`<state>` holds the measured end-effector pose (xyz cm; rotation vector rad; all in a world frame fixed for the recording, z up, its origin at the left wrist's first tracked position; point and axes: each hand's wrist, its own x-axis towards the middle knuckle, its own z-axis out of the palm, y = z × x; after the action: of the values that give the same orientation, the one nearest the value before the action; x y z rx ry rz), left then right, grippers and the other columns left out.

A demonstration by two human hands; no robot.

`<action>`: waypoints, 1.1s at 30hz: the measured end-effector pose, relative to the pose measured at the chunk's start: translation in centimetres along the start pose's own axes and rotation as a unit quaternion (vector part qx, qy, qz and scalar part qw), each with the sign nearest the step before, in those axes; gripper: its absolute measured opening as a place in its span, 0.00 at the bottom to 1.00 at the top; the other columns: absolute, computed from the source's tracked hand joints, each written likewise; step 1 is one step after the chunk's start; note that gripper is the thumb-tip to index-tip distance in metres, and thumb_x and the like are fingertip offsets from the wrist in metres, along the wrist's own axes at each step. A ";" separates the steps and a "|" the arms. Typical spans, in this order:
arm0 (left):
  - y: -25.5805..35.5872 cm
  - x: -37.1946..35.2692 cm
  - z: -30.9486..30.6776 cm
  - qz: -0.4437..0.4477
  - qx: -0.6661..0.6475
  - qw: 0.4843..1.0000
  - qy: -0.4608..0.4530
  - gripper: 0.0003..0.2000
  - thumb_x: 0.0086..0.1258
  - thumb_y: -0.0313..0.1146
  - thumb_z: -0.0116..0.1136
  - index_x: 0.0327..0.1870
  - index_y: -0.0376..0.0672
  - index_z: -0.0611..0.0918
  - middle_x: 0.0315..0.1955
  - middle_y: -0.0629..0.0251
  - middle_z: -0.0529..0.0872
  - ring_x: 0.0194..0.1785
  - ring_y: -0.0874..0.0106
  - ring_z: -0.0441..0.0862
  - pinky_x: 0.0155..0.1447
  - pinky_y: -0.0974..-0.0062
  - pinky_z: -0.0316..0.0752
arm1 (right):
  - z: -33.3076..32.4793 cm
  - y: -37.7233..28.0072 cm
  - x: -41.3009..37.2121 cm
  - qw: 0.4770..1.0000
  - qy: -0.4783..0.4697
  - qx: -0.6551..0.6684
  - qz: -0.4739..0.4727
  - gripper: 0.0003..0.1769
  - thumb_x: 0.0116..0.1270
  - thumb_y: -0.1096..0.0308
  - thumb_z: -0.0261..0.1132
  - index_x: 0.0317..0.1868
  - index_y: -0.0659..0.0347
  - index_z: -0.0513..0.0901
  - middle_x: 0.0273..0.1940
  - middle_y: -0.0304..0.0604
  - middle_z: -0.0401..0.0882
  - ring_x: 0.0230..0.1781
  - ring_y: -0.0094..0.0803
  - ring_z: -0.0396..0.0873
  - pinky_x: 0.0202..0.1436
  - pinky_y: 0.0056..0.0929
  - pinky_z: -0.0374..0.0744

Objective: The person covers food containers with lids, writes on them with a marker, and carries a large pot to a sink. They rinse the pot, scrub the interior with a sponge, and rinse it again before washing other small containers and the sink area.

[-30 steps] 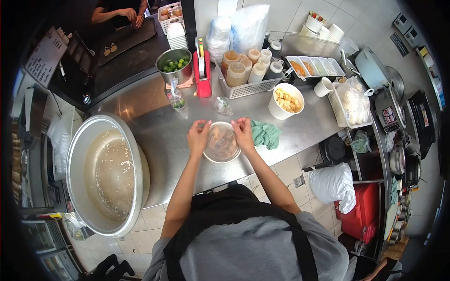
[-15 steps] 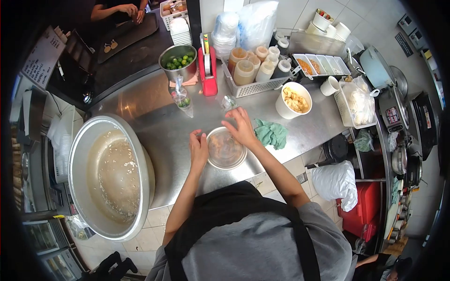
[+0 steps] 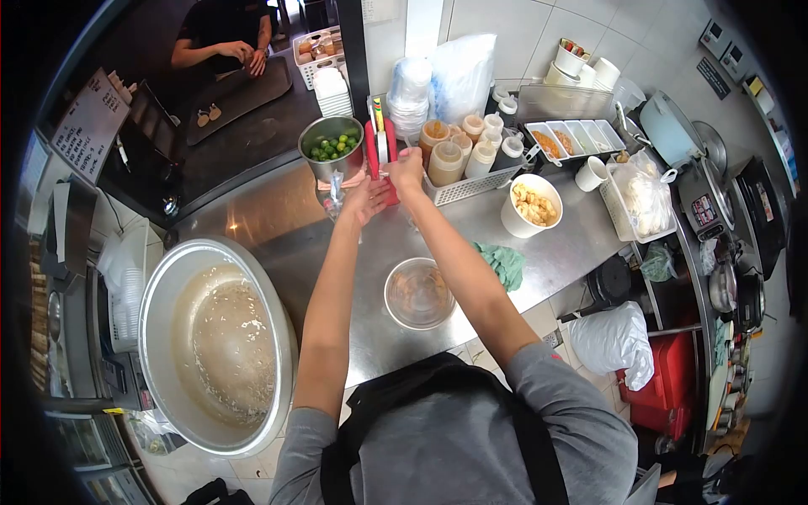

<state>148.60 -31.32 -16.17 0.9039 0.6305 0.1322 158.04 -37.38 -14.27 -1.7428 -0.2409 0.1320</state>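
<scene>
At the red tape dispenser (image 3: 377,143), my right hand (image 3: 405,171) has its fingers curled in against the dispenser's near part; whatever they pinch is too small to make out. My left hand (image 3: 364,202) is just left of and below it, fingers apart, beside a small clear plastic bag (image 3: 334,192) that it partly covers. Nearer my body, a round clear-lidded container (image 3: 418,295) stands on the steel counter, touched by neither hand. A green cloth (image 3: 502,265) lies to its right, partly behind my right forearm.
A large metal basin (image 3: 282,353) stands at left. Behind are a pot of green limes (image 3: 332,147) and a basket of sauce bottles (image 3: 471,187). A white tub of yellowish pieces (image 3: 532,206) sits at right. Across the counter, another person's hands (image 3: 248,57) work over a dark tray (image 3: 273,80).
Both my hands have left the clear-lidded container and reached forward to the tape dispenser. My right fingers have curled in there. The view has shifted slightly.
</scene>
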 end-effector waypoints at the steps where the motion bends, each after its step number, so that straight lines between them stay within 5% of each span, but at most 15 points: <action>1: 0.3 0.2 0.1 -0.012 -0.026 1.000 0.003 0.24 0.70 0.47 0.38 0.54 0.34 0.69 0.54 0.56 0.72 0.58 0.64 0.67 0.58 0.64 0.64 | -2.0 -1.8 -1.8 0.994 -0.072 0.083 -0.007 0.23 0.41 0.82 0.67 0.35 0.59 0.63 0.28 0.42 0.74 0.31 0.30 0.75 0.35 0.29 0.74; 6: 0.4 1.9 0.3 -0.023 -0.087 0.996 0.009 0.22 0.64 0.40 0.54 0.49 0.29 0.72 0.49 0.51 0.75 0.54 0.64 0.72 0.57 0.64 0.69 | -14.7 -5.5 -14.9 0.936 -0.262 0.227 -0.065 0.17 0.52 0.84 0.62 0.34 0.58 0.62 0.23 0.33 0.69 0.26 0.18 0.73 0.29 0.16 0.72; 9: -1.1 3.1 0.4 0.093 -0.023 0.995 0.034 0.16 0.56 0.31 0.63 0.41 0.28 0.76 0.38 0.51 0.80 0.43 0.65 0.80 0.48 0.70 0.77 | -19.5 -4.8 -20.2 0.933 -0.318 0.167 -0.001 0.15 0.53 0.83 0.62 0.33 0.58 0.64 0.24 0.31 0.70 0.23 0.12 0.68 0.26 0.11 0.66; 10: -1.2 3.1 1.1 0.106 -0.034 0.990 0.083 0.09 0.53 0.24 0.62 0.33 0.29 0.79 0.29 0.55 0.82 0.31 0.67 0.82 0.39 0.75 0.81 | -20.0 -3.9 -20.8 0.934 -0.323 0.151 0.003 0.15 0.53 0.83 0.62 0.33 0.58 0.65 0.24 0.31 0.71 0.22 0.11 0.67 0.25 0.10 0.64; 13: -1.7 3.8 2.2 0.179 0.037 0.971 0.156 0.07 0.51 0.25 0.62 0.28 0.30 0.79 0.25 0.56 0.82 0.31 0.69 0.82 0.38 0.76 0.79 | -20.0 -2.2 -20.8 0.935 -0.317 0.160 0.017 0.11 0.54 0.82 0.62 0.34 0.60 0.70 0.25 0.29 0.72 0.20 0.10 0.63 0.24 0.10 0.61; 16: -2.1 4.0 2.7 0.230 0.271 0.901 0.247 0.05 0.49 0.25 0.61 0.22 0.32 0.80 0.21 0.55 0.82 0.27 0.70 0.82 0.35 0.75 0.77 | -20.7 -0.8 -21.1 0.939 -0.313 0.137 0.026 0.07 0.56 0.80 0.61 0.34 0.61 0.75 0.26 0.29 0.73 0.21 0.10 0.64 0.25 0.10 0.62; 20: -2.7 3.7 2.6 0.365 0.423 0.776 0.292 0.05 0.47 0.28 0.60 0.21 0.35 0.80 0.17 0.54 0.81 0.22 0.67 0.81 0.35 0.72 0.75 | -22.2 1.0 -21.0 0.946 -0.292 0.136 0.047 0.05 0.58 0.78 0.60 0.35 0.63 0.80 0.32 0.34 0.79 0.28 0.14 0.72 0.34 0.13 0.69; 23: -2.5 2.8 3.4 0.348 0.370 0.809 0.296 0.05 0.47 0.28 0.60 0.21 0.35 0.80 0.16 0.55 0.81 0.22 0.69 0.81 0.36 0.73 0.75 | -22.7 1.1 -20.8 0.945 -0.294 0.138 0.049 0.07 0.59 0.77 0.60 0.38 0.64 0.81 0.36 0.37 0.80 0.34 0.18 0.75 0.40 0.16 0.71; 26: -3.0 5.9 2.5 0.277 0.191 0.897 0.288 0.05 0.49 0.24 0.60 0.21 0.32 0.78 0.14 0.56 0.80 0.19 0.70 0.80 0.27 0.74 0.77 | -22.3 0.9 -21.1 0.940 -0.312 0.135 0.031 0.08 0.59 0.76 0.60 0.39 0.64 0.82 0.38 0.38 0.80 0.37 0.20 0.74 0.41 0.18 0.71; 28: -2.0 5.0 3.5 0.250 0.143 0.912 0.292 0.06 0.50 0.23 0.60 0.22 0.30 0.76 0.14 0.56 0.79 0.17 0.69 0.80 0.19 0.76 0.76 | -22.5 1.5 -21.1 0.939 -0.320 0.124 0.032 0.08 0.59 0.75 0.60 0.39 0.63 0.82 0.37 0.38 0.79 0.36 0.20 0.74 0.41 0.18 0.71; 33: -0.6 0.1 3.5 0.259 0.141 0.941 0.168 0.06 0.54 0.24 0.60 0.28 0.31 0.76 0.26 0.55 0.82 0.27 0.69 0.82 0.31 0.78 0.78 | -25.5 1.4 -21.9 0.946 -0.312 0.088 0.032 0.09 0.60 0.73 0.61 0.40 0.63 0.82 0.37 0.38 0.79 0.36 0.20 0.74 0.40 0.18 0.72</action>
<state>150.60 -34.04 -15.09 1.3292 0.7260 0.6958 142.57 -67.12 -11.91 -1.4875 -0.6145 0.7359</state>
